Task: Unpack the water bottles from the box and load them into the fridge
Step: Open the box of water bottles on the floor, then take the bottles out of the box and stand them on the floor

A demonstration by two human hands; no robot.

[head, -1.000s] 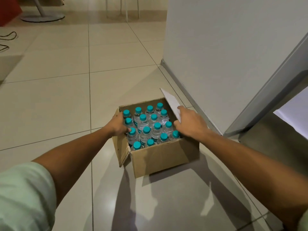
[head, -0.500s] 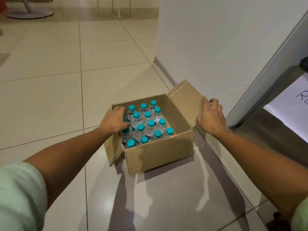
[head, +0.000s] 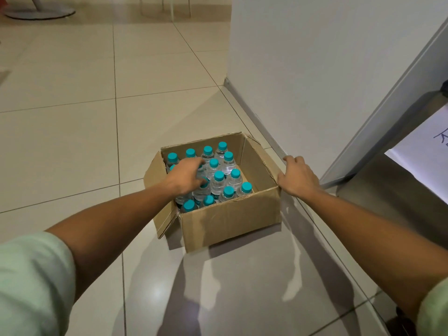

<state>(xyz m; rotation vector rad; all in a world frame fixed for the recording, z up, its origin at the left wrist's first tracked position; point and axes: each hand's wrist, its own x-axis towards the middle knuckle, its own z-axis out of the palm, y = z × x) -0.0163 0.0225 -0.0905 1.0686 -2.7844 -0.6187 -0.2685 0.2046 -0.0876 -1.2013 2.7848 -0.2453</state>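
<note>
An open cardboard box [head: 230, 221] sits on the tiled floor, packed with several clear water bottles [head: 219, 183] that have teal caps. My left hand [head: 186, 175] reaches into the left half of the box, its fingers curled around the neck of one bottle [head: 202, 191]. My right hand [head: 297, 177] lies on the box's right rim and presses the right flap outward; that flap is mostly hidden under the hand. A steel-grey fridge front [head: 388, 202] stands close to the right of the box.
A white wall [head: 315, 69] rises just behind and to the right of the box. A white paper sheet [head: 424, 163] hangs on the fridge. A round chair base [head: 38, 13] stands far off at the top left. Open tiled floor [head: 72, 141] lies to the left.
My right hand has pushed the right flap from upright down and outward. My left hand has moved further in over the bottles and closed on one.
</note>
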